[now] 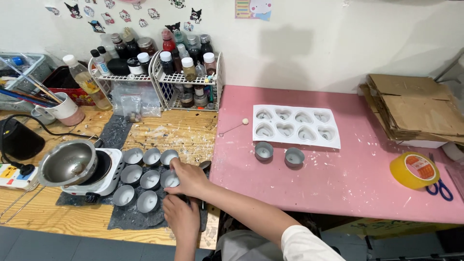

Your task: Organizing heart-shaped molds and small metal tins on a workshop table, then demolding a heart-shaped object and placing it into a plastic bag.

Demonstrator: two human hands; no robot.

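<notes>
Right hand (pixel 189 178) pinches a small round silver metal candle cup (pixel 170 180) beside the white hotplate (pixel 107 174); left hand (pixel 181 216) curls just below, grip unclear.

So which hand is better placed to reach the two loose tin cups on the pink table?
Probably the right hand: the tin cups lie on its side; the left hand sits nearer the body.

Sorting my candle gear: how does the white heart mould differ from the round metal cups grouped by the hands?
The white heart mould is one flat tray with eight heart cavities on the pink table; the round metal cups are separate silver tins on a dark mat on the wooden table. Both appear to hold pale wax.
</notes>
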